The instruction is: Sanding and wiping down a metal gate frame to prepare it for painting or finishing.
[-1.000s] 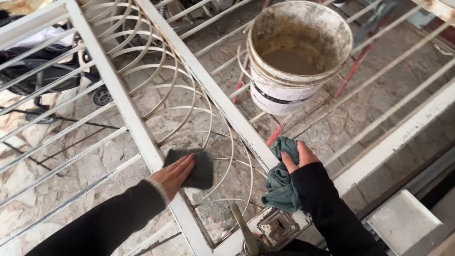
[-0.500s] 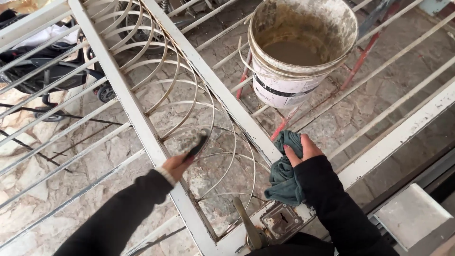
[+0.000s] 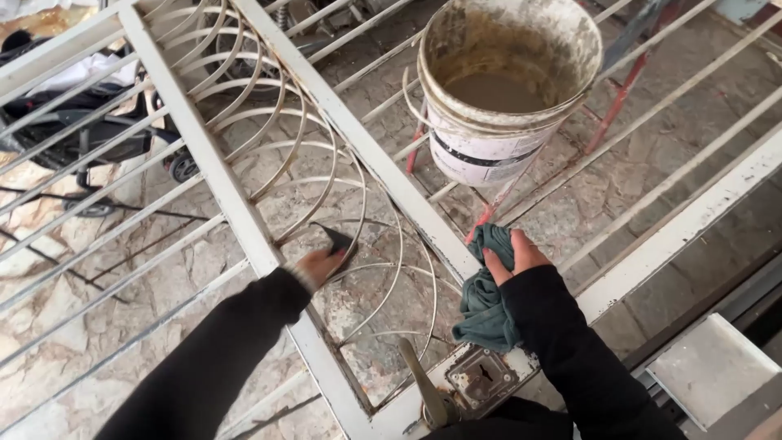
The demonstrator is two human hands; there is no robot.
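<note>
A white metal gate (image 3: 368,155) with curved bars lies flat under me. My left hand (image 3: 318,266) pinches a small dark sanding pad (image 3: 338,240) against one of the curved bars, just right of the long white frame bar. My right hand (image 3: 515,259) grips a dark green rag (image 3: 482,303) bunched against the diagonal frame bar. Both arms wear black sleeves. A lock plate with a lever handle (image 3: 429,391) sits at the gate's near edge, between my arms.
A dirty white bucket (image 3: 498,90) with muddy liquid stands on the bars at the upper right. Red stand legs (image 3: 621,98) show beneath the gate. A dark wheeled cart (image 3: 90,138) sits at the left on the stone floor (image 3: 73,342).
My left hand turned the pad from flat to edge-on and moved it up and right along the curved bars. My right hand with the rag stayed on the frame bar.
</note>
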